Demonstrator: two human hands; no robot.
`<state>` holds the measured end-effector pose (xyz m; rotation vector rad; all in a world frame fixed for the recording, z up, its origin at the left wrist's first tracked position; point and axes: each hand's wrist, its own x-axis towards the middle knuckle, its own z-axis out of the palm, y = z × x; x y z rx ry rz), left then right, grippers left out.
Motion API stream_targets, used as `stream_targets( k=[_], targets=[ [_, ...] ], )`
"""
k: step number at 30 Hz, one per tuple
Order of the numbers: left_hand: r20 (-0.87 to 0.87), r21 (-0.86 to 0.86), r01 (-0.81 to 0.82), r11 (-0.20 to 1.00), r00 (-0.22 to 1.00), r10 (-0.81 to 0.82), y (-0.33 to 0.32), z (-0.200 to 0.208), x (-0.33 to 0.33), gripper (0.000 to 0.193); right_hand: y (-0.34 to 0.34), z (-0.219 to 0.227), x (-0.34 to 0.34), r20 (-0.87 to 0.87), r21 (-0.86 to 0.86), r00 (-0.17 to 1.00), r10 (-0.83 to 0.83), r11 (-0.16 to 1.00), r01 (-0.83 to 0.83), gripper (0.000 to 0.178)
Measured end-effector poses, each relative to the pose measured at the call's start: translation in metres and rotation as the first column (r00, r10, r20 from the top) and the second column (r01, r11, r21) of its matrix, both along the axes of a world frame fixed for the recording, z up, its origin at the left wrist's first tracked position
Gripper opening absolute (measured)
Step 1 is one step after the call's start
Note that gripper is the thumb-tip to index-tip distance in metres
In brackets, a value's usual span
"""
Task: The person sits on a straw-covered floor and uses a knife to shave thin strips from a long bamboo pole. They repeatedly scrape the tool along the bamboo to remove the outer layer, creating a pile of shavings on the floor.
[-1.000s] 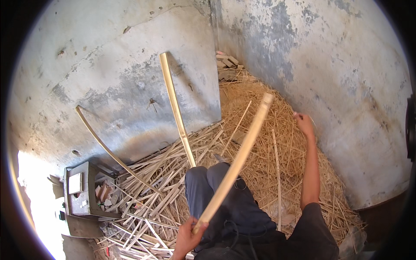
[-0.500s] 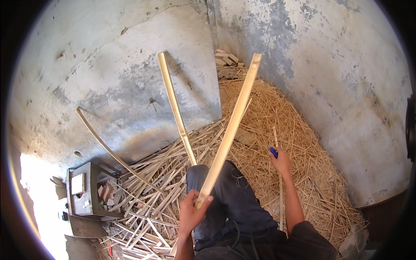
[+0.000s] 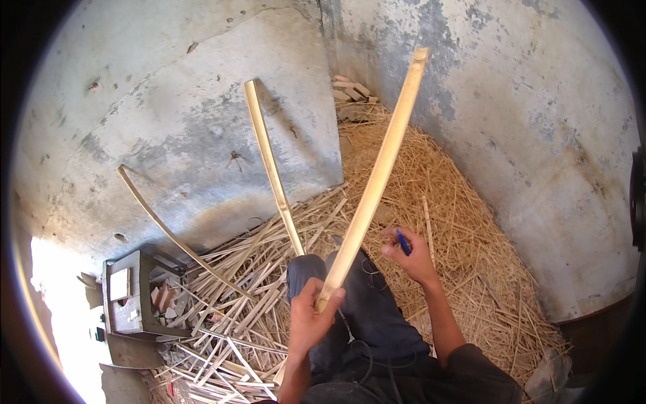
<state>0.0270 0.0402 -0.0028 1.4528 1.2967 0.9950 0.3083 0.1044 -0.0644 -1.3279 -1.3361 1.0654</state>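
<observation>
A long, pale split-bamboo strip [image 3: 377, 178] slants up and away to the right across my knees. My left hand [image 3: 313, 315] is closed around its near end, thumb on the hollow inner face. To the right of the strip, and apart from it, my right hand [image 3: 412, 259] is closed on a slim blue object [image 3: 403, 242], like a pen or a small handle; its exact kind is not clear. Another bamboo strip [image 3: 269, 161] stands left of my knees, leaning toward the wall, its lower end hidden behind my leg.
A thin curved strip [image 3: 171, 232] rises from the pile of split strips [image 3: 259, 296] at left. An upturned wooden stool [image 3: 138, 323] holds rubble. Shavings [image 3: 471, 269] cover the floor at right. A narrow strip [image 3: 428, 225] pokes up there. Bricks [image 3: 353, 91] lie in the wall corner.
My left hand has raised the bamboo strip forward and to the right. My right hand has come left, closer to it, still with the blue object.
</observation>
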Motion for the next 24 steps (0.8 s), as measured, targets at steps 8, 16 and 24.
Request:
stream_targets(
  k=[8, 16, 24],
  targets=[
    [0.077, -0.079, -0.054, 0.995, 0.995, 0.060, -0.004, 0.006, -0.018, 0.025, -0.011, -0.076, -0.006, -0.002, -0.263, 0.992, 0.127, 0.957, -0.123, 0.044],
    [0.069, -0.112, -0.074, 0.991, 0.994, 0.082, -0.006, 0.002, -0.023, 0.026, 0.014, -0.086, 0.055, 0.463, -0.096, 0.831, -0.308, 0.915, 0.393, 0.021],
    [0.010, -0.074, -0.055, 0.996, 0.998, 0.055, -0.001, 0.003, -0.013, 0.022, 0.003, -0.021, 0.032, -0.025, 0.193, 0.900, -0.436, 0.881, 0.432, 0.031]
  ],
)
